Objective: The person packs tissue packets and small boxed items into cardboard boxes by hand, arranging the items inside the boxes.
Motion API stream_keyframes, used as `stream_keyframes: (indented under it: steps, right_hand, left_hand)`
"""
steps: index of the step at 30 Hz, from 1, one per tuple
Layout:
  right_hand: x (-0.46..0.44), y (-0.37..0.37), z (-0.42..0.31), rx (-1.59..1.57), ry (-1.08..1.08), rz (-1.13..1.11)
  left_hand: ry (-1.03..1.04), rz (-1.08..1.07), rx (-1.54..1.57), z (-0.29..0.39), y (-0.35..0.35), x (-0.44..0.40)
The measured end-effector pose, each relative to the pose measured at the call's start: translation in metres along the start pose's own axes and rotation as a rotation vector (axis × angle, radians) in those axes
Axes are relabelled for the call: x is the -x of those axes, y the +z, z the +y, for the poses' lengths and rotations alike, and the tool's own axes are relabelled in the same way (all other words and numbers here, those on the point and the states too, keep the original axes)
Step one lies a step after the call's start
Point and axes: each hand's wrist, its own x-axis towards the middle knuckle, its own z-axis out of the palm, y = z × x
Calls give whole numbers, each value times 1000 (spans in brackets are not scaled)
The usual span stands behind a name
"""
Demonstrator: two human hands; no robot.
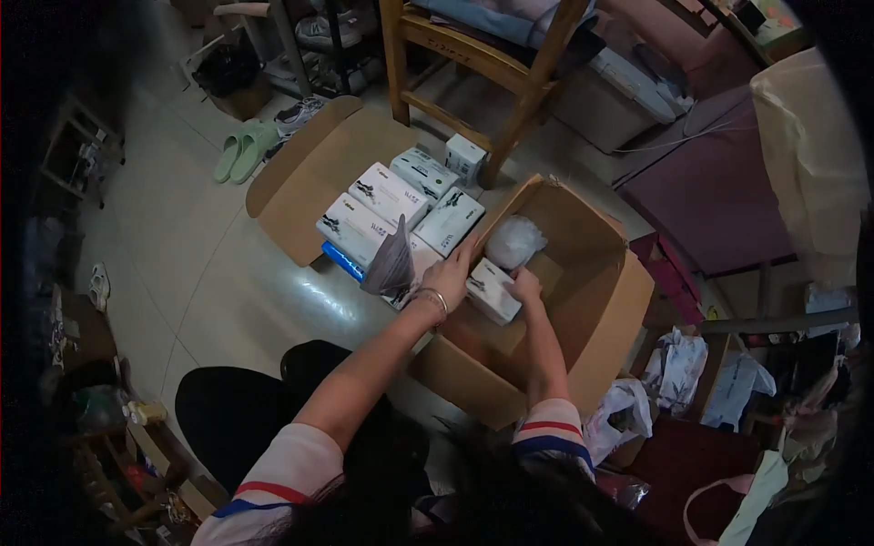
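Note:
My right hand [525, 287] is inside the open cardboard box [596, 350], closed on the right end of a white tissue pack [493, 291]. The pack is tilted near the box's left wall. My left hand [448, 278] grips the left rim of the box, next to that pack; some of its fingers are hidden. A crumpled white plastic bag [515, 243] lies in the box beyond the pack. Just left of the box, several white tissue packs [389, 194] with dark print sit grouped on the floor. A grey flap-like piece [391, 261] sticks up beside my left wrist.
A flattened cardboard piece [319, 173] lies behind the packs. A wooden chair [464, 55] stands at the back, with green slippers [244, 153] to its left. A blue package [342, 260] shows under the packs. White plastic bags [621, 414] sit right of the box.

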Motion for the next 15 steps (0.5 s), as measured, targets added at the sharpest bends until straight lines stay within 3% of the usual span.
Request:
stream_keyframes:
  steps: [2, 4, 5, 7, 8, 9, 11, 15]
  right_hand:
    - [13, 10, -16, -151, 51, 103]
    - [34, 14, -35, -203, -248, 248]
    - [37, 19, -35, -205, -243, 238]
    - [45, 27, -23, 474, -509, 94]
    - [26, 57, 0, 606, -651, 394]
    - [26, 50, -8, 609, -654, 395]
    - [38, 24, -35, 378, -424, 168]
    - [55, 0, -44, 531, -442, 85]
  left_hand:
    - [1, 7, 11, -1, -1, 3]
    - [-3, 39, 6, -3, -1, 0]
    - [-9, 30, 7, -4, 0, -3]
    - [26, 23, 35, -5, 5, -3]
    - [27, 20, 41, -3, 5, -3]
    - [17, 20, 47, 0, 2, -1]
    - [1, 18, 50, -1, -2, -1]
    - [30, 64, 53, -3, -2, 1]
